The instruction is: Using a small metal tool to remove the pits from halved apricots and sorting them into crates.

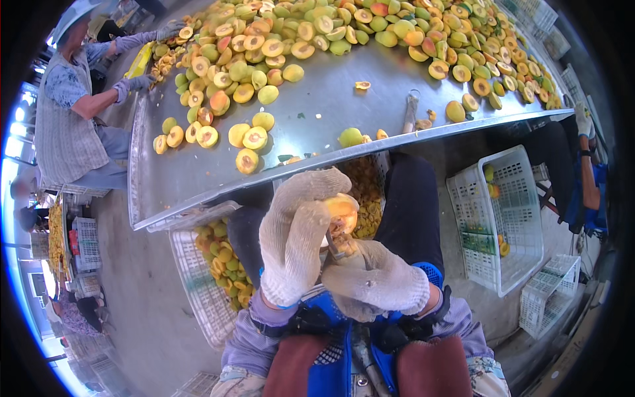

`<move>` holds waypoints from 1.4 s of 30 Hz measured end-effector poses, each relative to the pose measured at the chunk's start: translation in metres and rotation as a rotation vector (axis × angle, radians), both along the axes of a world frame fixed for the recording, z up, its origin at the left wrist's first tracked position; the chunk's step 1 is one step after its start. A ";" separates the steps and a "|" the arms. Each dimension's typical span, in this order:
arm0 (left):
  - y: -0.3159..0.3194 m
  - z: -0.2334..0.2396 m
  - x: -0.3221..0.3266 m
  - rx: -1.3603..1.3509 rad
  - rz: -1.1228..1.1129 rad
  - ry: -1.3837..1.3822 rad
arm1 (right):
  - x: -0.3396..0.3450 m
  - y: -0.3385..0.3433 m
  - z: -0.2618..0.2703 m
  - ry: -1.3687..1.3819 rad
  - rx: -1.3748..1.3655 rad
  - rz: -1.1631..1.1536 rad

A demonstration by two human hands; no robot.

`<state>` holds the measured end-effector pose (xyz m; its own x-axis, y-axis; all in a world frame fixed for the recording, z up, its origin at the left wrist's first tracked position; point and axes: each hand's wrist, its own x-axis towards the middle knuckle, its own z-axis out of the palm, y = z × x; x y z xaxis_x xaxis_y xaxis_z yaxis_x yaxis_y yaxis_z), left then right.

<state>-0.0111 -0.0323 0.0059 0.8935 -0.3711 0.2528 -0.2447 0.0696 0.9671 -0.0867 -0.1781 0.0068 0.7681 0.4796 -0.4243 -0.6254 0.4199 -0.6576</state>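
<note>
My left hand [300,233], in a knitted work glove, grips a cut peach half [343,211] with its brownish-orange hollow showing. My right hand [382,283], gloved too, is closed around a small metal pitting tool [336,249]; its handle is hidden in the glove. The bent metal end lies just below the peach flesh, and contact is hard to make out. Both hands are close together above my lap, in front of the metal table [347,94]. Halved peaches [255,138] lie on the table, heaped at the far side.
Left of my legs stands a crate [198,283] of peach halves; between my knees are peach scraps [368,198]. A tilted white crate [521,223] stands to the right. Co-workers sit left [74,109] and right [588,173]. A tool handle [411,114] lies by the table edge.
</note>
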 end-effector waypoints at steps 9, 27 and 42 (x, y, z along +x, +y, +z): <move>-0.001 0.008 0.002 -0.132 -0.192 0.192 | -0.011 -0.005 -0.019 0.058 0.330 0.045; -0.013 -0.012 -0.004 -0.407 -0.316 0.093 | -0.023 0.005 -0.028 0.217 0.956 -0.012; -0.028 -0.026 0.009 -0.416 -0.222 0.620 | -0.001 0.004 0.007 0.161 0.507 0.252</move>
